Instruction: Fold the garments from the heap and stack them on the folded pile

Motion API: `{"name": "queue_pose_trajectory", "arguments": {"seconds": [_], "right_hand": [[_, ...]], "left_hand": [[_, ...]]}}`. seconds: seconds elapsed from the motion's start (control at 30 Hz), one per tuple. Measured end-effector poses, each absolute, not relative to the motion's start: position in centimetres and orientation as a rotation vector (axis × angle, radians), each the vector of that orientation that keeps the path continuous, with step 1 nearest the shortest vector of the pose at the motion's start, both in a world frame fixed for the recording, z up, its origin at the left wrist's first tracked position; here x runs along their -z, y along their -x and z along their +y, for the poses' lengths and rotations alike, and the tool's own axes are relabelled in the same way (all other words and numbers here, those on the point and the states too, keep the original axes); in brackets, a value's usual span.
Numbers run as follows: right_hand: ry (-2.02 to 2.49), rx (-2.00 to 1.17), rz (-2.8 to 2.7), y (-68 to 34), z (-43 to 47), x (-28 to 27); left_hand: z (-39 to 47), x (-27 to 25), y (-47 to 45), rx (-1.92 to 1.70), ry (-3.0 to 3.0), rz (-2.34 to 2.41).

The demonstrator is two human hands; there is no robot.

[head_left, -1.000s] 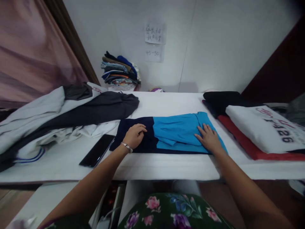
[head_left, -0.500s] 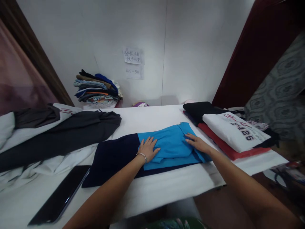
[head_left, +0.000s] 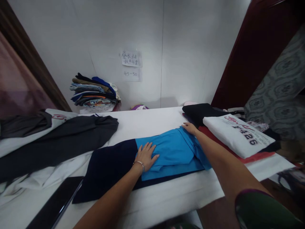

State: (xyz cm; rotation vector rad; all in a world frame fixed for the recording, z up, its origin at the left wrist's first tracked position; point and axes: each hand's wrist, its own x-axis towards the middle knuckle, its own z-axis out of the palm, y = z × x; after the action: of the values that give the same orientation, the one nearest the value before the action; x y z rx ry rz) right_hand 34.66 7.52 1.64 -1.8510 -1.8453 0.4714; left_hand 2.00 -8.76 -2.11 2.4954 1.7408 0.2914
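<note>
Blue-and-navy garment (head_left: 170,151) lying near front edge of surface (head_left: 147,122). Left hand (head_left: 145,157) resting flat on blue part, grip splayed, holding nothing. Right hand (head_left: 190,128) touching garment's far right corner; cannot tell whether grip is pinching cloth. Phone (head_left: 57,200) lying beside garment's left end.

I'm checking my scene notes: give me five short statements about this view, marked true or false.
1. The left hand rests on the blue cloth. True.
2. Both wrists are bare. False: a bracelet circles the left one.
3. The right hand is at the blue cloth's far edge. True.
4. Everything stacked at right is black. False: a white garment and red cloth lie there too.
5. The phone lies left of the navy cloth. True.
</note>
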Motion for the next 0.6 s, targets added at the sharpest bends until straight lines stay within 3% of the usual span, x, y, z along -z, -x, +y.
{"name": "queue_pose_trajectory", "arguments": {"seconds": [0.33,0.6], "right_hand": [[2.051,-0.393,-1.837,-34.8,8.3,0.4],[1.887,-0.507,-1.814,-35.2,7.0,-0.4]], "left_hand": [[-8.8,1.7,-2.1,-0.319,-2.481,1.712],[-8.7,2.3,-2.0,-0.355,-2.503,1.717]]}}
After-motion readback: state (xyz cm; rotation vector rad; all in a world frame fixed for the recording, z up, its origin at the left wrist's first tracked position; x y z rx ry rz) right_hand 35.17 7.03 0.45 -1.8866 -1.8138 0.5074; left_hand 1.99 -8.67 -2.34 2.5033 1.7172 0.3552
